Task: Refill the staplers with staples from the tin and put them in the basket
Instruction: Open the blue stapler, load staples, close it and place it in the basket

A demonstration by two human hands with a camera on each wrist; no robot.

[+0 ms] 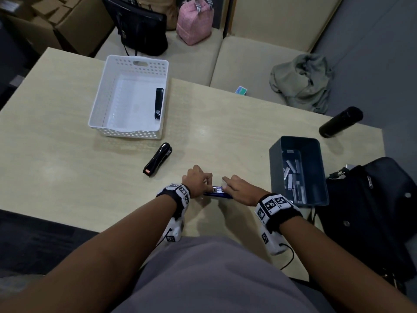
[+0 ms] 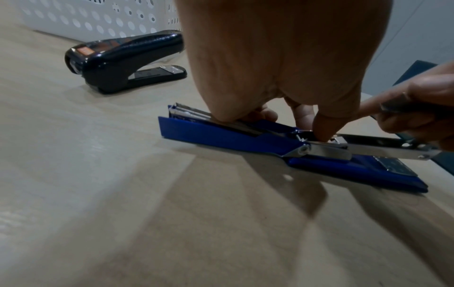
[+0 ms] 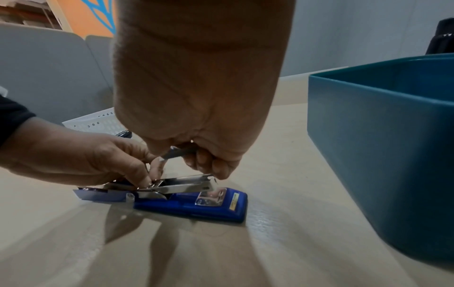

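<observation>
Stapler: blue metal-railed stapler [image 2: 292, 147] is lying splayed open on the pale wood counter [image 1: 67, 132].
Left hand [image 1: 198, 180]: is pinching the spring pusher back.
Right hand [image 3: 196, 136]: is gripping a grey staple strip [image 3: 179, 152] above the rail.
Risk: pusher slipping and snapping forward, or the strip going in crooked and breaking.

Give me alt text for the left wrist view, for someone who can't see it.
A left hand presses fingertips into an opened blue stapler lying flat on a wooden table. A black stapler sits behind, near a white perforated basket.

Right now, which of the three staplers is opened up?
The blue stapler under both hands, lid folded flat. The black stapler on the table and the one in the basket are closed.
</observation>
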